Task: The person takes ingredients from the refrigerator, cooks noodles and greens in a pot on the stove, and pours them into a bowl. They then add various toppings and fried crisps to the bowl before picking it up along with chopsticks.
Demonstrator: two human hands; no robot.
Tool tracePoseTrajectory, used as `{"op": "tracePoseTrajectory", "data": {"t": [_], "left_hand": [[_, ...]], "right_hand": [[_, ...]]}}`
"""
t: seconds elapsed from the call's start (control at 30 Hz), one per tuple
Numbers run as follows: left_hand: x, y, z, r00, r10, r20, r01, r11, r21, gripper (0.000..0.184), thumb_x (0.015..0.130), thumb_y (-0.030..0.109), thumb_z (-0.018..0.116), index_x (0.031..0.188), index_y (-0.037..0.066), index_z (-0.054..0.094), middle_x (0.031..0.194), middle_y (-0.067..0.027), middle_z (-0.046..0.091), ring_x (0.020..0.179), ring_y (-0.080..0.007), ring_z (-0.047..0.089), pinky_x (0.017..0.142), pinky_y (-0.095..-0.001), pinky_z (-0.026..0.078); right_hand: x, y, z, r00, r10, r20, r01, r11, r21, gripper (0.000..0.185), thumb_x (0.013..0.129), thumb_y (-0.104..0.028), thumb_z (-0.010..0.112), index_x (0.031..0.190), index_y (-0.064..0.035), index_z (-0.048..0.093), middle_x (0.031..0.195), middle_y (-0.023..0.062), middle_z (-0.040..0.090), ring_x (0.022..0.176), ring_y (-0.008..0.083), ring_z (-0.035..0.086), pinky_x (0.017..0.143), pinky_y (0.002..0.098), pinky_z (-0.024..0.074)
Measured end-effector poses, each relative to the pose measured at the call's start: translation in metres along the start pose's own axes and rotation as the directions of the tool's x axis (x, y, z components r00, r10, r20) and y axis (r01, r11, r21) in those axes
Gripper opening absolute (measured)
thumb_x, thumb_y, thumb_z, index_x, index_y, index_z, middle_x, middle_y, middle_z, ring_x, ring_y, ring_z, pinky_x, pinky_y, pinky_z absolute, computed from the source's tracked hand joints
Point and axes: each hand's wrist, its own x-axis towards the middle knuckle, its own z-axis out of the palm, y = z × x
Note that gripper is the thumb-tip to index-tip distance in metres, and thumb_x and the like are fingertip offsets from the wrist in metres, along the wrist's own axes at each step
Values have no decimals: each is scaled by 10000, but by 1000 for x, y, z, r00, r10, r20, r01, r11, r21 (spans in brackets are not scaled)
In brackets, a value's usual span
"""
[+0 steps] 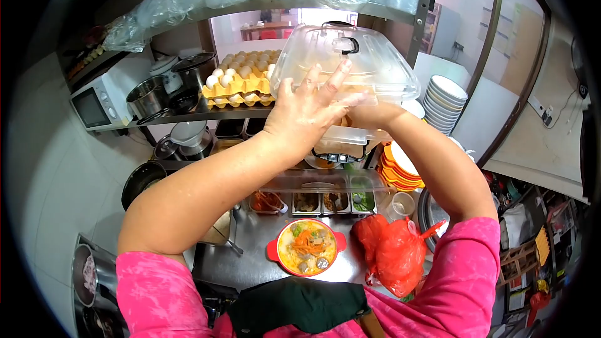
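A clear plastic lid with a black handle tilts up over a clear plastic box on the shelf. My left hand holds the lid at its near edge, fingers spread over the plastic. Under that edge, my right hand reaches into the box; its fingers are hidden behind the left hand and the lid, and what they touch cannot be seen. Below, on the steel counter, stands a red two-handled bowl of yellowish soup with shredded orange topping and mushroom-like slices.
Egg trays stand left of the box, near pots and a microwave. White bowls and orange-rimmed plates are stacked at right. Topping tins line the counter behind the bowl. A red plastic bag lies beside it.
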Motion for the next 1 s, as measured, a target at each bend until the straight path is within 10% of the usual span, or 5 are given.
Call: {"op": "tracePoseTrajectory", "data": {"t": [0.23,0.37,0.63,0.93,1.0], "left_hand": [[7,-2,-2,1000,-8,-25,9,999,40,689,687,98,572,1277,368,341,1372,-74,226,1081,-263,371,738,-366,384],[11,-5,-2,999,-16,28,14,998,62,720,692,80,568,1293,379,307,1371,-75,222,1075,-267,377,745,-362,395],[26,-19,1,995,-24,93,19,998,60,746,719,118,581,1319,393,234,1373,-92,212,1101,-310,421,677,-389,460],[37,-29,-3,986,-75,149,94,987,-129,1059,448,120,805,1294,411,239,1388,-83,194,1186,-289,354,872,-430,428],[41,-30,-16,981,3,192,12,997,-76,707,652,152,667,1270,218,330,1284,-139,340,1116,-282,416,834,-414,437]], "right_hand": [[-8,-10,-42,980,177,95,-163,977,-140,282,593,-102,642,869,-60,604,805,99,604,761,212,584,623,323,469],[-19,-10,-63,908,400,123,-413,808,419,324,680,-123,622,991,-59,558,801,57,585,725,142,578,509,272,486],[-26,-1,-81,770,600,215,-242,-36,970,173,775,-180,620,944,-149,598,868,-11,616,756,71,580,569,201,480],[-88,-10,-108,920,376,109,-147,76,986,353,689,-42,631,1012,-63,492,924,88,582,771,140,594,588,234,508],[-101,-25,-115,932,347,107,-161,132,978,346,683,-43,630,995,-69,482,931,89,569,808,141,586,618,237,511]]}}
